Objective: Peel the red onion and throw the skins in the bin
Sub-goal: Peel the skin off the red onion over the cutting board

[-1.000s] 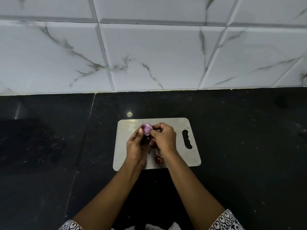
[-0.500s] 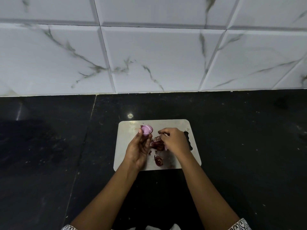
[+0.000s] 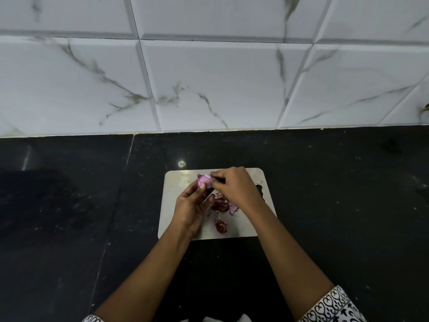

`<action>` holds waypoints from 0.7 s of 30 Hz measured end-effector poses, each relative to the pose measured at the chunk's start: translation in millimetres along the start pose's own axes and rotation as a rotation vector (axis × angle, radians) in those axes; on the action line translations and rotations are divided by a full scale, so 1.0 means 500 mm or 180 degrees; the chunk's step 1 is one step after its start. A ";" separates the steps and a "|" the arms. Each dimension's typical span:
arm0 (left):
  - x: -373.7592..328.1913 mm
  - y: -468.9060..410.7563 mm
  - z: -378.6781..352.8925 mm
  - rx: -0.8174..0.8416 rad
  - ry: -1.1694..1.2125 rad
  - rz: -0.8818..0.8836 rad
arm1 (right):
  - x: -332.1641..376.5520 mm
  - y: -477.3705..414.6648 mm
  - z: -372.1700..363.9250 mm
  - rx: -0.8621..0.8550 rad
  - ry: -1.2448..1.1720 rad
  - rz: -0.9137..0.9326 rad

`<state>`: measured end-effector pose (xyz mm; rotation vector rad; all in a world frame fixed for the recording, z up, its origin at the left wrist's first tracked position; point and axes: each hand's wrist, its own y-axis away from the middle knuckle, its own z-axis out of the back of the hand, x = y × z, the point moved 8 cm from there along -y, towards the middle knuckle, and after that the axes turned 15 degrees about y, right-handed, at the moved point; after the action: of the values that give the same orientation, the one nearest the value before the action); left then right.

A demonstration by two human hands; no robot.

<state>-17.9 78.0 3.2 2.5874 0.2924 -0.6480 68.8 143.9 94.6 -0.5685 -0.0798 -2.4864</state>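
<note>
A small red onion (image 3: 204,180), pale purple where it is bare, is held up over the steel cutting board (image 3: 176,189) by my left hand (image 3: 191,205), fingers curled round its lower side. My right hand (image 3: 234,184) pinches the onion's right side with fingertips, a dark bit of skin showing between them. Loose dark red and pink skins (image 3: 222,205) lie in a small heap on the board under my hands, with one more piece (image 3: 221,225) nearer the front edge. No bin is in view.
The board lies on a black stone counter (image 3: 336,205), its handle slot (image 3: 260,189) partly behind my right wrist. A white marble-tiled wall (image 3: 209,77) rises right behind the counter.
My right hand dropped a piece of skin onto the board half a second ago and has come back up to the onion. The left hand has kept hold of the onion.
</note>
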 end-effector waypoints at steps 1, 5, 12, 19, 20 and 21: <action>-0.001 0.001 -0.002 0.0020 -0.0051 -0.0056 | 0.007 0.002 0.001 -0.0078 0.0094 0.0020; -0.003 0.004 0.000 0.0081 -0.0205 -0.0213 | 0.026 0.006 -0.014 -0.0292 0.0614 0.0100; -0.007 0.003 0.017 0.0185 -0.0440 -0.0238 | 0.004 0.009 -0.012 -0.0347 0.0193 -0.0039; -0.006 -0.002 0.016 0.0343 -0.0458 -0.0041 | -0.005 0.009 -0.022 -0.0188 -0.0041 -0.0062; -0.006 -0.002 0.017 0.0355 -0.0505 -0.0039 | -0.001 0.008 -0.025 -0.0134 0.0012 0.0003; -0.007 -0.002 0.019 0.0363 -0.0565 -0.0038 | 0.003 0.006 -0.028 -0.0092 0.0078 0.0061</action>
<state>-25.0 74.1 -3.3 2.6140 0.2194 -0.9168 64.3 138.0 82.3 -0.5481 -0.0288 -2.4790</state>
